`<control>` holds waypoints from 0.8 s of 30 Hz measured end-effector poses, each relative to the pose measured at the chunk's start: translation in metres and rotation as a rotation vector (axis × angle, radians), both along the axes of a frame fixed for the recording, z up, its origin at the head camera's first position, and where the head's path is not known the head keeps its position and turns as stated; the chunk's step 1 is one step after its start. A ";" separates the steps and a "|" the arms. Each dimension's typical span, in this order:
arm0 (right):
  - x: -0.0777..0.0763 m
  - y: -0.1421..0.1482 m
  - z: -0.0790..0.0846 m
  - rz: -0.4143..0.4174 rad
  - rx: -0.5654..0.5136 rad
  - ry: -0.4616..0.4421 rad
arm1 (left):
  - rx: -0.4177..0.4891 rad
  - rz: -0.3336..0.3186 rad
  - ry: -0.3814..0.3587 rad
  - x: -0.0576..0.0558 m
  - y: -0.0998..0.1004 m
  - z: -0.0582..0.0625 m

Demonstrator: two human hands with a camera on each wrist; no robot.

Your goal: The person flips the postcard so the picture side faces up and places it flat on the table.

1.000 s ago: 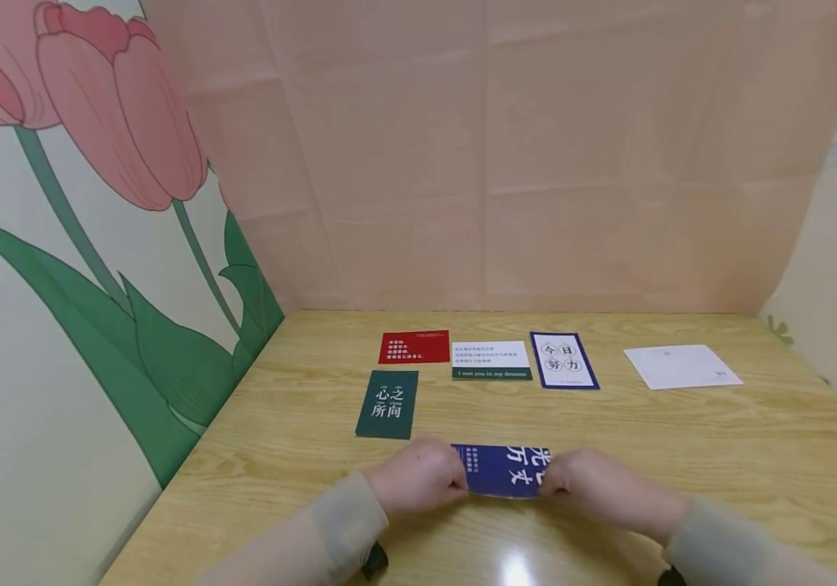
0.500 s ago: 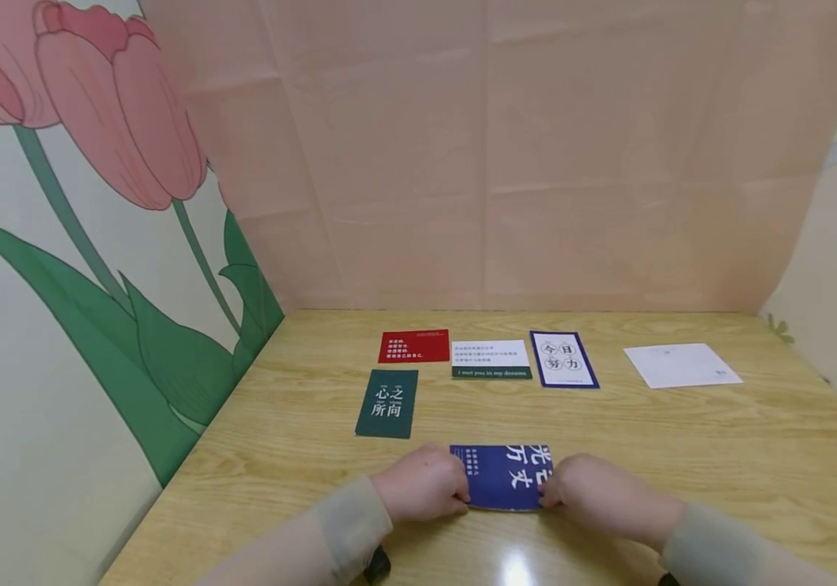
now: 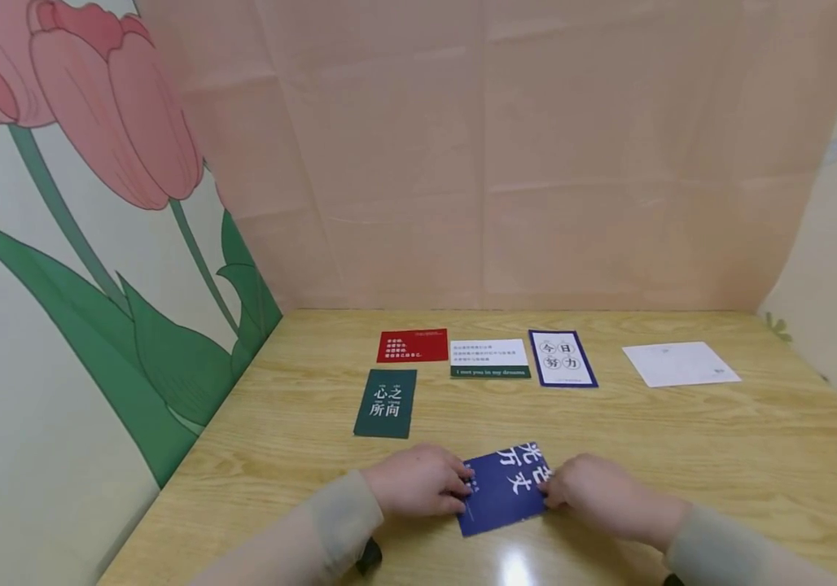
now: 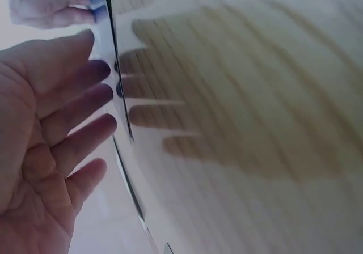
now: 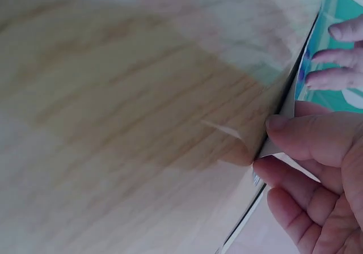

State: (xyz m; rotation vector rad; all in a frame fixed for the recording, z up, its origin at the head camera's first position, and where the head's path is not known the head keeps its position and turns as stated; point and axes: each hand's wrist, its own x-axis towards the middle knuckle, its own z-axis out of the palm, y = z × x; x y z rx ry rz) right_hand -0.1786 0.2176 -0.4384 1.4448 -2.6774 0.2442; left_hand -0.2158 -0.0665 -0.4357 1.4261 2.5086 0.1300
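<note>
A dark blue postcard with white Chinese characters lies near the front of the table, turned at a slant. At its left edge is my left hand, the fingertips touching the card. In the left wrist view that hand's fingers are extended and spread, with no grip on anything. My right hand pinches the card's right edge. The right wrist view shows the right thumb against a raised, pale corner of the card. The left hand's fingertips also appear there, across the card.
Behind lie a green card, a red card, a white-and-green card, a blue-bordered white card and a white card. The wooden table meets a pink backdrop.
The blue postcard has turned counterclockwise, its left end swinging nearer the person. The left hand has loosened from a pinch to loosely extended fingers. The right hand keeps its pinch.
</note>
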 end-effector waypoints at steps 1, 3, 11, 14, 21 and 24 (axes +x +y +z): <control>-0.001 0.002 -0.001 0.003 -0.008 -0.009 | -0.007 -0.013 -0.003 0.000 -0.001 0.000; -0.004 0.005 -0.002 0.009 -0.011 -0.015 | -0.021 -0.040 -0.003 -0.001 -0.002 -0.001; -0.010 0.008 -0.001 0.058 -0.030 0.087 | -0.074 -0.058 -0.016 0.006 0.001 0.003; -0.009 0.006 0.001 0.052 0.002 0.081 | -0.103 -0.087 0.004 0.010 0.005 0.007; -0.005 0.002 0.005 0.008 0.106 0.002 | -0.073 -0.078 0.016 0.021 0.015 0.010; -0.005 -0.003 0.009 0.002 0.121 -0.039 | -0.081 -0.043 0.017 0.027 0.020 0.007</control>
